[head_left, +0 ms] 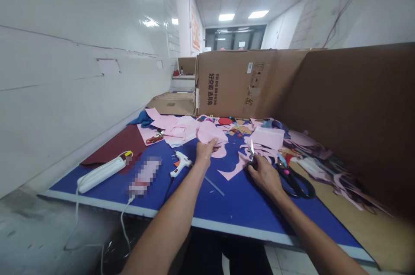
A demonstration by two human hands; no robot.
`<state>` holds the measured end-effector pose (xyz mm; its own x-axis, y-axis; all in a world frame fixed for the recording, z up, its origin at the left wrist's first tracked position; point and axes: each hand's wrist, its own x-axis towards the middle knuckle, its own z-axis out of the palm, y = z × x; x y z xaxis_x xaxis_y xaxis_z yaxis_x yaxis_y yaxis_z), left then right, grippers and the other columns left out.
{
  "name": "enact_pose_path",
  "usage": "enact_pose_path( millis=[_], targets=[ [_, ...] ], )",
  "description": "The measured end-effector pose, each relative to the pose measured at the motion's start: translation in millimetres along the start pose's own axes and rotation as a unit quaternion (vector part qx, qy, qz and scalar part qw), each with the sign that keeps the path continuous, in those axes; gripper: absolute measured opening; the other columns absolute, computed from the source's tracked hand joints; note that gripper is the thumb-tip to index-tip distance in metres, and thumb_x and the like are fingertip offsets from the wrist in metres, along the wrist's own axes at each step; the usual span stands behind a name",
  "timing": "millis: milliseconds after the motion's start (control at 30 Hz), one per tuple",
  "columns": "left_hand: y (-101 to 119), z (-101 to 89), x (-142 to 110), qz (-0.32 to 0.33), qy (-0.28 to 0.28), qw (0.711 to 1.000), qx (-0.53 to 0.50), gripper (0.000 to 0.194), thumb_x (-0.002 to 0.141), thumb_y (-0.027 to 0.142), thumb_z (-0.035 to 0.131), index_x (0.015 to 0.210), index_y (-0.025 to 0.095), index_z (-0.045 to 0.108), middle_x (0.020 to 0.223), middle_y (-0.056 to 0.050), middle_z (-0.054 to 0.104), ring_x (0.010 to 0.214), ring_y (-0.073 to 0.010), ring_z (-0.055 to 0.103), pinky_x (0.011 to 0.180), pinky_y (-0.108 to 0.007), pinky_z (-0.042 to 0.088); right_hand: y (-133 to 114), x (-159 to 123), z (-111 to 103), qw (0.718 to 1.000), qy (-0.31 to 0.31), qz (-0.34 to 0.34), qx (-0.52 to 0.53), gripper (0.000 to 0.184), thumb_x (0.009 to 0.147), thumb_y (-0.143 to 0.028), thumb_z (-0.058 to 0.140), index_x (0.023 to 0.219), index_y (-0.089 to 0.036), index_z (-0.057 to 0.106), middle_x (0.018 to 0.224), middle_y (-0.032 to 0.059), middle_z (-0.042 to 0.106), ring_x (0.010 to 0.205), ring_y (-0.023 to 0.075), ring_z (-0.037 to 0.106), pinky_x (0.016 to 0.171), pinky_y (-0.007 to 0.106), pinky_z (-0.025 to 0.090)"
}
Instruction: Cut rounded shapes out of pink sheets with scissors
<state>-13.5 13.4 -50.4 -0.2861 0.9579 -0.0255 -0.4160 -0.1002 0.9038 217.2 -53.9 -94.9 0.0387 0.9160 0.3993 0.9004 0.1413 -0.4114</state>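
My left hand (206, 150) is closed on a rounded piece of pink paper or felt (209, 131), held over the blue table (236, 206). Another pink piece with a curved edge (220, 151) shows just below it. In my right hand (264, 173) is a small pair of scissors (252, 149), blades pointing up and away from me, apart from the pink piece. Thin pink offcuts (238, 167) lie beside the scissors, with a larger pink sheet (267, 137) behind them. Close to my right wrist rests a big pair of black-handled scissors (300, 186).
Left of my arm are a white glue gun (180, 164) and a white power strip (102, 174) with cords. A clear glue stick (214, 185) lies in front. Cardboard walls (236, 84) stand along the back and right, with scraps piled against them. Dark red sheet (113, 147) at left.
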Motion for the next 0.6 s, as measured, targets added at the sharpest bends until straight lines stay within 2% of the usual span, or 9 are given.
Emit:
enact_pose_path(
  millis=[200,400,600],
  targets=[
    [2.5,0.7,-1.2,0.004,-0.012,1.0,-0.003,0.027,0.067,0.02,0.091,0.087,0.007,0.078,0.079,-0.013,0.079,0.059,-0.0197,0.075,0.05,-0.022,0.057,3.9,0.0,0.4,1.0,0.009,-0.007,0.017,0.014,0.091,-0.028,0.054,0.103,-0.023,0.058,0.1,0.008,0.067,0.088,0.026,0.062,0.07,0.032,0.038],
    [4.8,-0.9,-3.1,0.008,-0.016,1.0,-0.004,0.025,0.07,0.02,0.089,0.088,0.006,0.078,0.078,-0.013,0.079,0.057,-0.0183,0.074,0.049,-0.021,0.055,10.7,0.1,-2.6,0.997,0.034,-0.025,0.062,0.018,0.087,-0.029,0.055,0.103,-0.023,0.059,0.103,0.0108,0.065,0.098,0.0306,0.059,0.085,0.039,0.044],
    [7.5,0.7,-10.6,0.004,-0.032,0.999,-0.002,0.03,0.068,0.022,0.09,0.091,0.007,0.078,0.08,-0.013,0.079,0.062,-0.0202,0.076,0.05,-0.021,0.056,9.1,-6.6,-3.7,0.989,0.024,0.005,0.143,0.015,0.082,-0.03,0.058,0.095,-0.024,0.06,0.096,0.0077,0.065,0.088,0.0288,0.06,0.078,0.038,0.043]
  ],
)
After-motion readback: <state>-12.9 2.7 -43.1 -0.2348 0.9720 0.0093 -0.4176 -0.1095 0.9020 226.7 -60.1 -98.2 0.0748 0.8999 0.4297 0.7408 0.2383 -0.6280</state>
